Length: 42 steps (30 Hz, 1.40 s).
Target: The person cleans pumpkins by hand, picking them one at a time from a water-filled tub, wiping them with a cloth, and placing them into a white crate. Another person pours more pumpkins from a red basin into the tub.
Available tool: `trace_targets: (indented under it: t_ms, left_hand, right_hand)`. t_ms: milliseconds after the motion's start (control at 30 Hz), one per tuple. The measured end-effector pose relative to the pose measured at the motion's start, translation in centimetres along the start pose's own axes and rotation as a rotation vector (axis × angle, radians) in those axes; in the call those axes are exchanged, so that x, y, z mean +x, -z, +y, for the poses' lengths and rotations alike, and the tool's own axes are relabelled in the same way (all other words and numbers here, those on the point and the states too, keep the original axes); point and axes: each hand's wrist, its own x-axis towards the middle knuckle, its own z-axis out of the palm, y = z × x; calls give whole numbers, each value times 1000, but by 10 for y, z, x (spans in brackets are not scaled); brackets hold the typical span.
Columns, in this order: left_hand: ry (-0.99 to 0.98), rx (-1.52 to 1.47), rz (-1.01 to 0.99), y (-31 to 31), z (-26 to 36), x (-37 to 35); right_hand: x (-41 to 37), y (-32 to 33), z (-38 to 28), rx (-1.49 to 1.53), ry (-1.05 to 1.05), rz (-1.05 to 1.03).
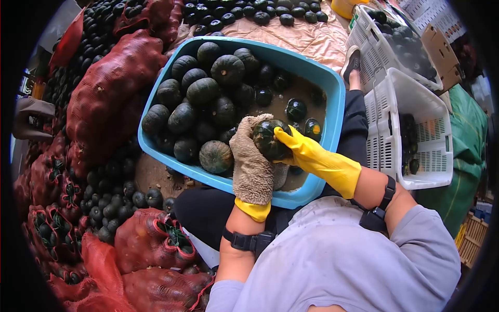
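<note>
Over a blue tub (337, 112) of murky water, a wet dark green squash (267, 139) is held between my two hands. My left hand (250, 161) wears a tan fleecy mitt over a yellow glove and presses round the squash's left side. On its right side, the yellow rubber glove of my right hand (306, 156) grips it, thumb on top. Dull green squashes (202, 91) are heaped in the tub's left half. Wet, shiny ones (296, 110) float in the water at right. One floating squash (312, 129) has an orange patch.
Red mesh sacks (112, 88) of squash crowd the left, with loose squashes (112, 205) between them. White plastic crates (423, 140) holding squash stand at right beside a green tarp (460, 151). More squashes (260, 15) lie on a tan sheet (291, 39) behind the tub.
</note>
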Motion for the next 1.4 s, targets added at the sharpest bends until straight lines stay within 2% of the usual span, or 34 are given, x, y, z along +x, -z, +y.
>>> trace_targets:
  t_ms: [67, 100, 133, 233, 267, 300, 333, 367, 400, 433, 500, 567, 633, 700, 767, 833, 933, 1033, 1133, 1167, 1200, 1267, 1367, 1400]
  left_hand:
    - [5, 4, 7, -9, -1, 0]
    - [12, 4, -10, -9, 0, -1]
    - [19, -10, -29, -8, 1, -2]
    - [68, -60, -57, -4, 2, -5]
    - [87, -87, -57, -2, 2, -6]
    - [113, -112, -45, 0, 3, -7]
    - [142, -145, -33, 1, 2, -8]
    - [175, -178, -16, 3, 1, -9]
    - [221, -223, 11, 3, -1, -7]
    - [272, -280, 53, 2, -3, -5]
    - [386, -397, 176, 0, -6, 3]
    - [485, -517, 330, -5, -9, 14]
    - [555, -620, 475, -9, -9, 22]
    - [603, -713, 578, -9, -2, 28]
    - [647, -833, 630, -11, 13, 33]
    - [669, -750, 649, -8, -2, 38]
    - [733, -662, 650, 1, -2, 46]
    - [698, -638, 599, 6, -20, 45]
    - [734, -576, 551, 5, -30, 46]
    - [755, -586, 541, 5, -58, 47]
    - [717, -512, 507, 4, -45, 43]
    - [609, -340, 432, 3, -19, 38]
    - [371, -2, 306, 1, -48, 31]
    - [293, 88, 269, 0, -63, 29]
  right_hand:
    - [0, 2, 7, -219, 203, 31]
    - [14, 19, 23, -745, 398, 185]
    - [7, 16, 22, -560, 354, 134]
    - [-18, 22, -13, -312, 191, 45]
    - [-31, 36, -23, -237, 242, 6]
    - [-39, 56, -35, -204, 420, 26]
    - [-53, 79, -60, -113, 363, 110]
    - [-79, 98, -86, 8, 450, 128]
    - [-87, 164, -93, 215, 433, 328]
    - [-99, 212, -102, 387, 507, 471]
    - [-105, 269, -103, 608, 642, 721]
    - [-71, 259, -99, 614, 664, 747]
    - [-10, 196, -104, 401, 645, 519]
    - [50, 118, -118, -108, 674, 233]
    - [83, 12, -137, -1210, 847, 313]
    - [141, -44, -131, -1568, 887, 205]
    - [198, -93, -111, -1979, 673, 164]
    - [230, -97, -95, -1932, 653, 288]
    - [195, -73, -96, -1670, 726, 173]
    - [179, -62, -88, -1535, 676, 193]
    - [161, -50, -84, -1351, 521, 152]
    - [148, -6, -47, -650, 608, -58]
    - [90, 10, -34, -597, 758, 3]
    - [74, 11, -35, -685, 872, -4]
